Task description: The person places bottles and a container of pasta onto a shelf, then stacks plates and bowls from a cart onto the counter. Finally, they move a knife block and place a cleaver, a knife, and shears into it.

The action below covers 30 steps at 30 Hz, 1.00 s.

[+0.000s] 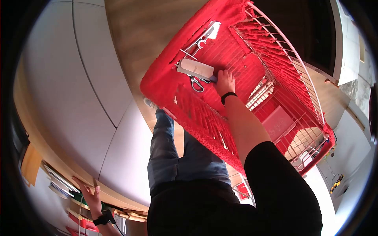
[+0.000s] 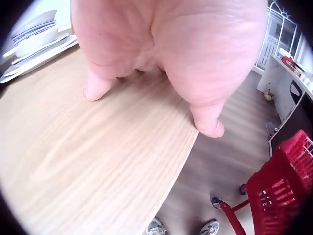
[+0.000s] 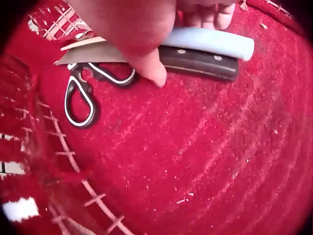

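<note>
In the head view my right hand [image 1: 225, 83] reaches into a red fabric-lined cart [image 1: 157, 82], at the handle end of a broad-bladed knife [image 1: 197, 69]. The right wrist view shows this hand [image 3: 137, 29] with thumb and fingers around a light blue handle [image 3: 215, 43] and a black riveted handle [image 3: 200, 63] side by side. Black-and-white scissors [image 3: 80, 103] lie beside the blades on the red lining. My left hand [image 1: 92, 200] is at a wooden table; in the left wrist view the hand [image 2: 166, 44] rests spread on the tabletop [image 2: 93, 147], one finger over its edge.
A white rack piece [image 1: 197, 41] lies at the cart's upper end, and a pink panel [image 1: 277, 122] is lower in the cart. Stacked bowls and plates [image 2: 36, 36] stand at the table's far left. White cabinet fronts [image 1: 78, 98] are left of the cart.
</note>
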Tool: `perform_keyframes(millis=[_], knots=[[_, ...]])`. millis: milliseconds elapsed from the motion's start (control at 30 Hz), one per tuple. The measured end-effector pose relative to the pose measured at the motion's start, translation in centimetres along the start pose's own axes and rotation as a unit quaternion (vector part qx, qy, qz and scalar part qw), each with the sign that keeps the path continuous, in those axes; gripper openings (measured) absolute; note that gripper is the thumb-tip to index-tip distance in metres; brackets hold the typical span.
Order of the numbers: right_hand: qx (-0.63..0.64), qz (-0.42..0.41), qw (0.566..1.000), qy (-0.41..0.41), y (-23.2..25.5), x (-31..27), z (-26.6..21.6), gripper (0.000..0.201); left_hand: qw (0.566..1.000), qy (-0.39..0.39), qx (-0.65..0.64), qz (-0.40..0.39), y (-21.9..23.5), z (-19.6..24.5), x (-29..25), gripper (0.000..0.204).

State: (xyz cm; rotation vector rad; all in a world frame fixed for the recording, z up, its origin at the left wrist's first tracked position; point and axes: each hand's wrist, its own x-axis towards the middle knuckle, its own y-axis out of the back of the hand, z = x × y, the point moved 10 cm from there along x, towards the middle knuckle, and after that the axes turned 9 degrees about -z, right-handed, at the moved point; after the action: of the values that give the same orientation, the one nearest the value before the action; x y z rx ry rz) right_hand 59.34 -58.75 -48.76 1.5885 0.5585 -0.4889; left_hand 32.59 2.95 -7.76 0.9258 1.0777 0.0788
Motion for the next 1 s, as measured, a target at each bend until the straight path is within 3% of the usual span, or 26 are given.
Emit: perform_keyframes(millis=[100,200,233,333,400,467,533,600,633,767,833,867,933,1000], knots=[[0.101,-0.078,0.992,0.001,-1.2,-1.1,0.8,0.044,1.0,0.012,-0.008,0.004,0.2,-0.4,0.0,0.111],[0.077,-0.031,0.995,0.046,0.3,-2.7,-0.4,0.039,1.0,0.011,-0.007,0.007,0.2,-0.6,-0.1,0.111],[0.082,-0.076,0.993,0.039,-0.4,-3.3,-0.2,0.036,1.0,0.014,-0.007,0.007,0.2,-0.7,-0.1,0.111],[0.101,-0.1,0.988,0.063,0.1,-4.5,-1.6,0.035,1.0,0.027,-0.003,0.009,0.2,-0.4,-0.1,0.11],[0.104,-0.08,0.986,0.101,0.0,-4.4,-3.0,0.035,0.999,0.038,0.001,0.009,0.2,-0.4,-0.1,0.11],[0.122,-0.003,0.978,0.17,1.0,-4.0,-4.7,0.038,0.999,0.03,-0.019,0.008,0.1,-0.4,-0.1,0.11],[0.138,0.016,0.976,0.168,0.5,-3.0,-5.3,0.042,0.999,0.028,-0.019,0.008,0.1,-0.7,-0.2,0.11],[0.13,-0.06,0.988,0.057,-0.6,-1.8,-4.6,0.048,0.999,0.025,-0.017,0.01,0.2,-0.8,-0.3,0.11],[0.129,-0.062,0.989,0.044,-0.6,-1.6,-4.6,0.052,1.0,0.024,-0.017,0.01,0.2,-0.8,-0.2,0.111],[0.126,-0.048,0.989,0.06,-1.0,-2.2,-4.5,0.049,1.0,0.024,-0.014,0.005,0.2,-0.2,-0.2,0.11],[0.129,-0.102,0.986,-0.023,-2.3,-2.8,-3.2,0.044,1.0,0.023,-0.017,0.006,0.1,-0.1,-0.1,0.109],[0.13,-0.102,0.986,-0.018,-2.1,-3.0,-3.3,0.044,1.0,0.025,-0.016,0.003,0.1,-0.2,-0.2,0.108],[0.167,-0.209,0.963,-0.025,-3.5,-4.5,-2.4,0.042,1.0,0.011,-0.015,0.011,0.2,0.2,-0.3,0.107],[0.174,-0.216,0.961,-0.017,-3.1,-5.4,-1.2,0.04,0.999,0.002,-0.043,0.018,0.3,0.3,-0.3,0.107]])
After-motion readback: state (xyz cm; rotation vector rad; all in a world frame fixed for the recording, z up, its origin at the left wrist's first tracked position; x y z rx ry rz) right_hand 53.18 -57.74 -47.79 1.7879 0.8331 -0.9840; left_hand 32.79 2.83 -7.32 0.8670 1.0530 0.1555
